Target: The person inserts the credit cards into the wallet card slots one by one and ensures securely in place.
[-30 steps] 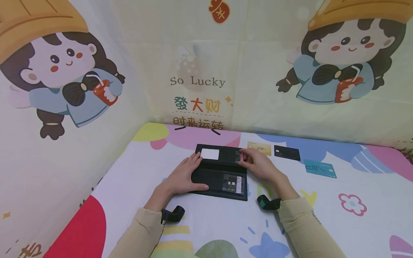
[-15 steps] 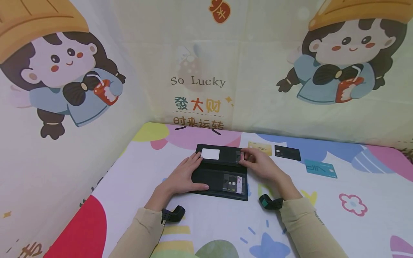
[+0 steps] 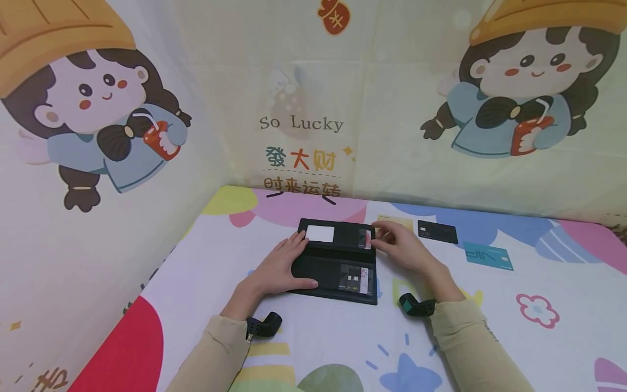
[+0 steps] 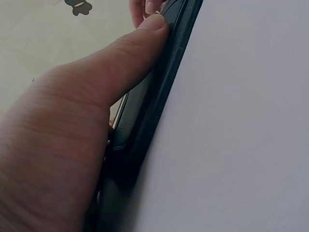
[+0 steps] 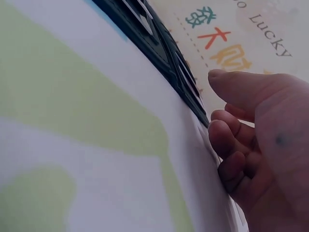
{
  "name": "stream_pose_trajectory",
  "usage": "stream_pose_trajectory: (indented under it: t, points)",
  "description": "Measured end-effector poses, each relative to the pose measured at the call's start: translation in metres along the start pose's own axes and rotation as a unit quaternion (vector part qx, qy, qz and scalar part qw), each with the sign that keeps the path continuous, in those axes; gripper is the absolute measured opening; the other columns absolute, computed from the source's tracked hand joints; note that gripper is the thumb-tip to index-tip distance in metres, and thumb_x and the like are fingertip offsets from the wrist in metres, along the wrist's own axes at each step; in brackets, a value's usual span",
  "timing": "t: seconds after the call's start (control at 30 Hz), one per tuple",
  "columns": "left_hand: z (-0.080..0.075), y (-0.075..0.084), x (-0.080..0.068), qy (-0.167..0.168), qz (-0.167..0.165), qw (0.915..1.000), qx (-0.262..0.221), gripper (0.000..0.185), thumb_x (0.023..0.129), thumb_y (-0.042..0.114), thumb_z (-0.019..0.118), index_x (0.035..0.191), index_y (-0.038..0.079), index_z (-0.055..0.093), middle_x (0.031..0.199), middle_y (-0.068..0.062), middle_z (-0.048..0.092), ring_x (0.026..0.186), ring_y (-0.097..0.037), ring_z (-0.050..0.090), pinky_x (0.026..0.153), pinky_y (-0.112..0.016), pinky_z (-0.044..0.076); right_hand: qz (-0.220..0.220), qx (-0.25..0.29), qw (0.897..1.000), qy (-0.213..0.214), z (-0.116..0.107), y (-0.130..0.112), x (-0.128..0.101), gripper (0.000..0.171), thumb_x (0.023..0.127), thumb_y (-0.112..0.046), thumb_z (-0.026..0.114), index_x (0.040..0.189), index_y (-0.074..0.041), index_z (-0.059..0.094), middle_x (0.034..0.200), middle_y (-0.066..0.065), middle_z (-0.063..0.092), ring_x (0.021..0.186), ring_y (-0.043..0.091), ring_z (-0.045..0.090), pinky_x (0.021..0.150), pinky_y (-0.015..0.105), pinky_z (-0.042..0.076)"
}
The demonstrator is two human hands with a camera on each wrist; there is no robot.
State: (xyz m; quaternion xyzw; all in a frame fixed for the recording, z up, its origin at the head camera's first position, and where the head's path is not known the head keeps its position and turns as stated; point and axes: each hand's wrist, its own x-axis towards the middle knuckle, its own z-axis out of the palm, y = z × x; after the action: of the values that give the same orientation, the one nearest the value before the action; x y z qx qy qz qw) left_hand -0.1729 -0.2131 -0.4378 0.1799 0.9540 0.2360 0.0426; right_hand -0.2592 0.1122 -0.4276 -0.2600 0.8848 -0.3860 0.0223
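On tabletop, likely-pliant wallet, best edge-held, is pressed at nine o'clock by wide left hand; right hand relaxed, empty.

We count two hands, one wallet, three loose cards, two wrist cameras, two cartoon figures and one desk.

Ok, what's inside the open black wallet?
In the wallet, from the head view: a white rectangle, upper left; a pinkish piece, upper right; printed pieces, lower right. Anything deeper, or under the left hand, is covered.
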Motion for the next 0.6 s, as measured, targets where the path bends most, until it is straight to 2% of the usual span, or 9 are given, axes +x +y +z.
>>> stream_pose_trajectory:
  t: [0.2,0.4,0.6]
  points:
    - [-0.001,0.001,0.001,0.000,0.008,1.0000,0.005,0.108,0.080,0.064,0.073,0.159,0.006,0.028,0.168,-0.005,0.014,0.154,-0.021,0.007,0.123,-0.040,0.005,0.006,-0.005,1.000,0.018,-0.004,0.004,-0.002,0.053,0.096,-0.019,0.072,0.140,0.002,0.055,0.108,0.012,0.065,0.094,0.025,0.062,0.087,0.044,0.052]
    - [-0.002,0.002,0.000,0.002,0.010,0.9999,-0.004,0.108,0.080,0.063,0.074,0.159,0.005,0.029,0.168,-0.007,0.014,0.154,-0.023,0.008,0.123,-0.044,0.007,0.006,-0.007,0.999,0.033,-0.008,0.007,-0.003,0.051,0.096,-0.018,0.071,0.139,0.003,0.055,0.111,0.014,0.064,0.097,0.028,0.061,0.087,0.045,0.051]
    - [-0.001,0.001,0.000,-0.001,0.004,1.0000,0.001,0.108,0.080,0.064,0.073,0.159,0.006,0.028,0.168,-0.005,0.013,0.154,-0.022,0.007,0.123,-0.043,0.007,0.035,-0.018,0.998,0.038,-0.014,0.008,-0.004,0.052,0.097,-0.024,0.071,0.142,-0.002,0.054,0.115,0.013,0.062,0.100,0.029,0.059,0.088,0.044,0.051]
